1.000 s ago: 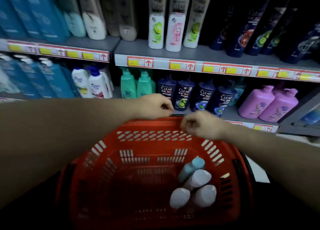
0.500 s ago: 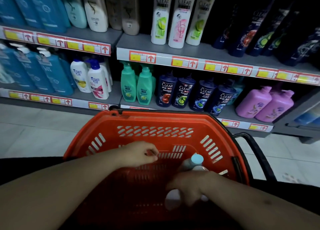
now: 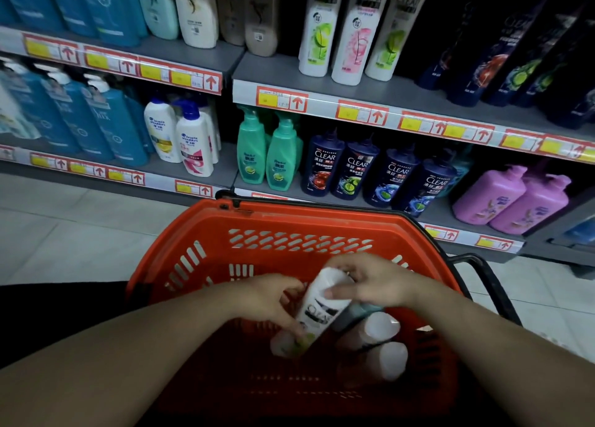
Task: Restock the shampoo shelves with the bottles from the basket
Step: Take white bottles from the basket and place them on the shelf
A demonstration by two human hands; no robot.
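Shop aisle, dim light, pale tiled floor (image 3: 80, 233). Grey shelves (image 3: 370, 92) run across in front of you. They are edged with red-framed price tags (image 3: 283, 100) carrying yellow patches and red up-arrows; the print is too small to read.

Upper shelf: three white CLEAR bottles (image 3: 357, 31) side by side, with green, pink and green labels. To their right are dark CLEAR bottles (image 3: 502, 47), count lost in shadow.

Lower shelf, left to right:
- blue pump bottles (image 3: 106, 127), lettering blurred
- two head & shoulders bottles (image 3: 193, 143) in front, white with blue caps
- two green pump bottles (image 3: 283, 156), brand not legible
- four navy CLEAR pump bottles (image 3: 355, 172)
- two purple pump bottles (image 3: 489, 195), no readable name

The orange basket (image 3: 306, 214) is directly below you, with its black handle (image 3: 483, 265) sticking out at the right.

Both your hands are inside the basket on one tilted bottle (image 3: 322, 304), white, with CLEAR readable on its front. Its upper end points toward the shelves and its lower end slants down to your left. Your left hand (image 3: 267, 301) grips the lower body, fingers curled round its left side. Your right hand (image 3: 373, 282) curls over the upper end, with the thumb across the front. The bottle lies between your two hands, above the rest.

Three loose bottles (image 3: 380, 328) lie at the basket's right. One is teal-grey, just under your right hand; two show white ends.
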